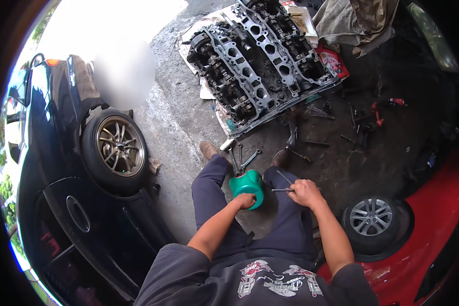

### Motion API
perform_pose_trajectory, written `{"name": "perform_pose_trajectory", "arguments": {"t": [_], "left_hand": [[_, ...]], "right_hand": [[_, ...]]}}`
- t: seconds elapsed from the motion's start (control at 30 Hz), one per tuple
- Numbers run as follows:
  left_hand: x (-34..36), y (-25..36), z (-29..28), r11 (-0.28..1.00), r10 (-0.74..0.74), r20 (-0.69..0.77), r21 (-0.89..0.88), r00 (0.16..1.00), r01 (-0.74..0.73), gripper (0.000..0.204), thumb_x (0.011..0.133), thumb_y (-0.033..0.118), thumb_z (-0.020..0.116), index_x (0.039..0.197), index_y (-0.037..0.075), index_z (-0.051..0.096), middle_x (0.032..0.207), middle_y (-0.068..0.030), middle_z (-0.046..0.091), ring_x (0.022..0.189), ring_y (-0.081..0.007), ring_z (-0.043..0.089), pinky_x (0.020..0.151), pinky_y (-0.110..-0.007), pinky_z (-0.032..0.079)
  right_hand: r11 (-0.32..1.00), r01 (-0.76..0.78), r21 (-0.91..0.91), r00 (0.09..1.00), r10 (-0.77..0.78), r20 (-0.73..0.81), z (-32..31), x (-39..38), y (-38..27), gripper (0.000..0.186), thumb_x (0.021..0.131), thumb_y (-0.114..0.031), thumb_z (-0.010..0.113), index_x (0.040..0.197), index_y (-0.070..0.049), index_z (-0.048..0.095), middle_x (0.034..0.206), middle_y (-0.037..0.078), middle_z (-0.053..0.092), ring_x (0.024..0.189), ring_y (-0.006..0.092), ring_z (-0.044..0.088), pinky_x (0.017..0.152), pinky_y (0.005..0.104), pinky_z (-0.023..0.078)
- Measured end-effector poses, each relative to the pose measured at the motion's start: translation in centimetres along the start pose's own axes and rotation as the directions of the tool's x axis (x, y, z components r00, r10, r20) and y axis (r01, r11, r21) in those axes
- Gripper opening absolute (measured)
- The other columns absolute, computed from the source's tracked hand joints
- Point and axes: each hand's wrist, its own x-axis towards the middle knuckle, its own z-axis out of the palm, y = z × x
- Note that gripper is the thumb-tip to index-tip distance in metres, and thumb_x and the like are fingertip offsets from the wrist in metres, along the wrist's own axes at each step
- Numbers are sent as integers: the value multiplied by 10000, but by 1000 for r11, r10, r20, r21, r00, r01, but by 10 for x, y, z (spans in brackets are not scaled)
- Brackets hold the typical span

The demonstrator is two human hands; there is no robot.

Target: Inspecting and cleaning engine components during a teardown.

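Between my knees is a green plastic container (241, 185), tilted, with a rounded, jug-like body. My left hand (247, 201) is closed on its near rim; the fingertips are partly hidden. Over my right thigh, my right hand (306, 193) is closed around thin metal rods that look like a T-handle wrench (281, 190). One rod points left and another slants up and away. Past the container, several combination wrenches (250, 159) lie on the ground between my shoes. Beyond my feet sits a V-shaped engine (262, 64) with its intake ports and camshafts exposed.
A dark car (76, 178) with a bronze-wheeled tyre (120, 145) stands at left. At right is a red car (428, 204) with a silver wheel (371, 217). Loose tools, including a red-handled one (377, 114), lie on the ground. A grey cloth (354, 23) hangs at the far right.
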Motion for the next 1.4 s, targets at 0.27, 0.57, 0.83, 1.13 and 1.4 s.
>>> {"name": "perform_pose_trajectory", "arguments": {"t": [0.27, 0.57, 0.83, 1.13, 1.4], "left_hand": [[174, -120, 21, 901, -303, 121, 361, 945, 242, 479, 932, 369, 571, 1382, 205, 544, 1368, -133, 577, 1242, -350, 566, 1004, -454, 496], [255, -209, 55, 934, -110, 283, 358, 953, 1, 899, 827, 625, 641, 1542, 194, 307, 1416, -237, 503, 1277, -388, 528, 1022, -514, 470], [303, -239, 90, 968, -87, 591, 242, 802, -73, 954, 830, 681, 601, 1530, 101, 313, 1342, -300, 534, 1170, -393, 603, 955, -530, 511], [353, -193, 113, 929, -218, 719, 360, 660, -85, 964, 835, 693, 582, 1521, 71, 315, 1303, -310, 553, 1112, -395, 628, 916, -526, 530], [362, -178, 129, 891, -314, 767, 441, 560, -105, 974, 841, 703, 566, 1513, 44, 316, 1268, -319, 571, 1061, -397, 650, 881, -523, 548]], "right_hand": [[1000, 8, -8, 993, -7, 117, 48, 175, 95, 209, 779, -278, 719, 854, -87, 760, 842, 174, 703, 843, 366, 671, 760, 472, 536], [965, 247, 89, 954, -258, 151, 112, 263, 154, 228, 772, -279, 668, 815, -67, 739, 810, 191, 683, 813, 380, 664, 761, 475, 525], [899, 437, 35, 863, -430, 265, 127, 280, 158, 210, 774, -279, 654, 759, -75, 706, 800, 154, 689, 798, 367, 664, 737, 482, 521], [870, 492, -42, 870, -490, 53, 131, 256, 140, 208, 734, -213, 619, 715, -21, 698, 740, 184, 677, 725, 371, 687, 681, 471, 556], [866, 500, -25, 866, -500, -7, 139, 233, 121, 213, 772, -186, 603, 688, -4, 677, 686, 197, 655, 690, 382, 687, 641, 471, 559]]}}
